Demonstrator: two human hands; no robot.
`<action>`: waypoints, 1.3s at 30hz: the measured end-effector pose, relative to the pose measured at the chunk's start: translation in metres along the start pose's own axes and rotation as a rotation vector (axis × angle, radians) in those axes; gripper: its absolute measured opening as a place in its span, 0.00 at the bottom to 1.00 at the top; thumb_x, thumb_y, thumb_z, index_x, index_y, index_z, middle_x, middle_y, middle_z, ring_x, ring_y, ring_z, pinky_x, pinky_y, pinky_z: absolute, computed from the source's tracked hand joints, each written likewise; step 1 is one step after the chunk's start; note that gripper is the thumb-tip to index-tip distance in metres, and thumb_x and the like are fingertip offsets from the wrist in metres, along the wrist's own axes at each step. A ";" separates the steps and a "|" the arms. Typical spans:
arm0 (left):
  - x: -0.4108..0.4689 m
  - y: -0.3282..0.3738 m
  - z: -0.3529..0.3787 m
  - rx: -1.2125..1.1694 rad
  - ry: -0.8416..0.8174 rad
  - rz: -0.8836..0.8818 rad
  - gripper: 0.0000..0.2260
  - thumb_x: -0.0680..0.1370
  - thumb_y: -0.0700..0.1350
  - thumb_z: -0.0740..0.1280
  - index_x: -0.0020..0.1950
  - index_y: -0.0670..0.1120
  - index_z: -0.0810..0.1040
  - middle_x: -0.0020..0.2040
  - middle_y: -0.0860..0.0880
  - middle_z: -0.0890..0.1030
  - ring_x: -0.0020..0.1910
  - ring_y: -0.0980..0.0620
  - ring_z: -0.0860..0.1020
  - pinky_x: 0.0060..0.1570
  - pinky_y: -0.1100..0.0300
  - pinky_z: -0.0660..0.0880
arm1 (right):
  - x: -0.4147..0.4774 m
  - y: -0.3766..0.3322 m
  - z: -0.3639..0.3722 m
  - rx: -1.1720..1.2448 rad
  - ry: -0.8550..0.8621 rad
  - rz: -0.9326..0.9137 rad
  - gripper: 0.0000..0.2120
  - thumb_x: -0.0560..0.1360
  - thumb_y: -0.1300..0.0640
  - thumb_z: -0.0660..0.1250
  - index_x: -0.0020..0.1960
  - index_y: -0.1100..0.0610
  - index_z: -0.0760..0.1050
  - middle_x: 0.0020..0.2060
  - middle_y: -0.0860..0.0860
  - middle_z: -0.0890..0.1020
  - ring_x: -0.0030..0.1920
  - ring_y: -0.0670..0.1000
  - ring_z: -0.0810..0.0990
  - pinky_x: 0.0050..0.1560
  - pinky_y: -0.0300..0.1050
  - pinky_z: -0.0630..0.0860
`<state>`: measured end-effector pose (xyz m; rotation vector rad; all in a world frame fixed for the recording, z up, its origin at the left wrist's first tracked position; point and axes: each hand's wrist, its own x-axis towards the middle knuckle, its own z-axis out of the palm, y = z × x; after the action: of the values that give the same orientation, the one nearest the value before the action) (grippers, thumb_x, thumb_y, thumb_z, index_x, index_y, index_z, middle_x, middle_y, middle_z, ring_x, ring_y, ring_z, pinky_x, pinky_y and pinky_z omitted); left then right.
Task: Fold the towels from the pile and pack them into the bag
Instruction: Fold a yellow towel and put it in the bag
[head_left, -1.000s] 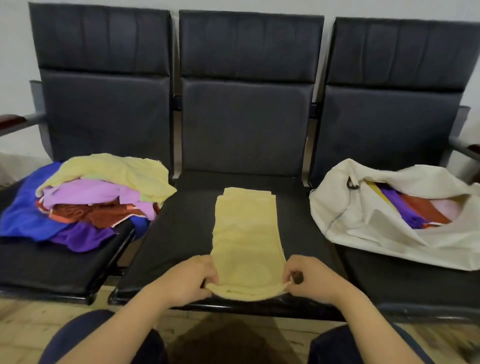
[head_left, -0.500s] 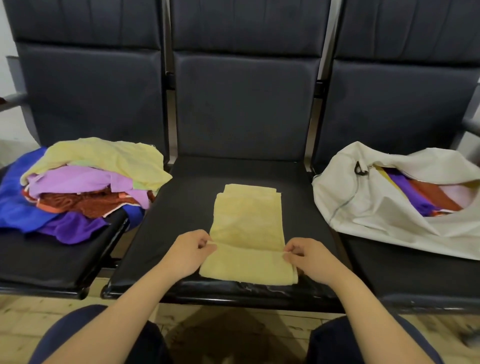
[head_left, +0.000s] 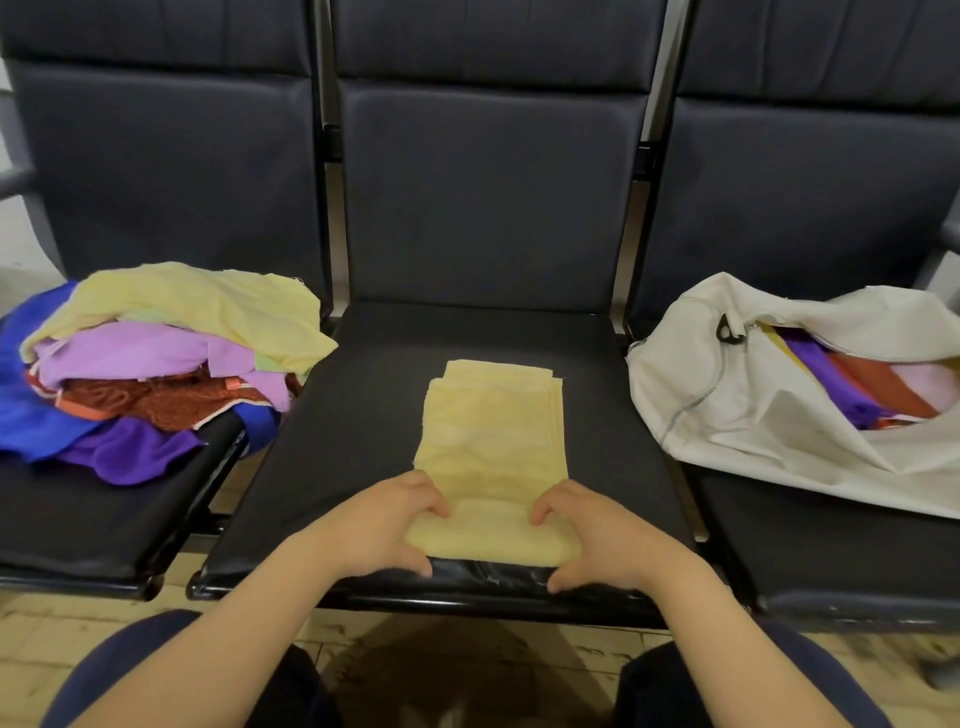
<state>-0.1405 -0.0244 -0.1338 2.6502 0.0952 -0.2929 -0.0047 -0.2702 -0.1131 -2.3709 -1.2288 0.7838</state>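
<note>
A: Whereabouts of the yellow towel (head_left: 493, 431)?

B: Flat on the middle seat of the bench (head_left: 363, 415), directly ahead of the body. Long and narrow, with the long axis running straight away toward the backrest.

A: And the near end?

B: Doubled over at the front lip of the seat and caught from both sides. Clamped at the left corner of the fold by the left hand (head_left: 384, 525), with fingers curled over the top and the thumb down by the seat edge. Mirrored at the right corner by the right hand (head_left: 597, 530), likewise closed round the cloth.

A: Nearer of the two?

B: Neither. Level with each other, set apart only by the width of the towel, both touching it.

A: Direction for the coming fold, then?

B: Probably forward along that long axis, away from the knees and onto the flat stretch beyond the knuckles. Calls for both corners carried evenly; otherwise likely to skew toward one side edge.

A: And afterwards?

B: Off to the right, by the look of it. Over on the right-hand seat, the bag (head_left: 727, 395), slumped with a gaping mouth and purple, rust and pink cloth inside. Well apart from the towel, but closer to the right hand.

A: The other side?

B: On the left-hand seat, the pile (head_left: 156, 364), closer to the left hand. Heaped with yellow, lilac, rust and blue, so plenty left to fold.
</note>
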 end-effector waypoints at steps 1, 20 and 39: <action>-0.001 0.000 -0.001 -0.021 0.037 0.001 0.19 0.73 0.52 0.72 0.62 0.58 0.73 0.56 0.64 0.70 0.56 0.63 0.70 0.59 0.67 0.67 | 0.001 0.001 0.001 -0.006 0.028 0.006 0.21 0.70 0.54 0.75 0.60 0.48 0.73 0.58 0.42 0.72 0.57 0.44 0.71 0.59 0.39 0.70; 0.013 0.007 0.005 -0.196 0.412 -0.468 0.13 0.75 0.54 0.69 0.53 0.53 0.68 0.48 0.54 0.74 0.42 0.57 0.76 0.39 0.64 0.72 | 0.017 0.015 0.004 0.141 0.293 0.300 0.11 0.76 0.48 0.68 0.51 0.54 0.71 0.43 0.48 0.75 0.41 0.47 0.75 0.37 0.39 0.70; 0.007 0.003 -0.004 -0.517 0.286 -0.231 0.08 0.80 0.48 0.62 0.59 0.52 0.70 0.54 0.55 0.75 0.52 0.57 0.74 0.47 0.64 0.71 | 0.015 0.016 -0.003 0.417 0.353 0.114 0.04 0.78 0.53 0.65 0.51 0.49 0.71 0.47 0.50 0.78 0.48 0.51 0.77 0.43 0.40 0.72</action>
<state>-0.1329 -0.0250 -0.1307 2.1473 0.5013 0.0408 0.0143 -0.2671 -0.1238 -2.1258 -0.7135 0.5551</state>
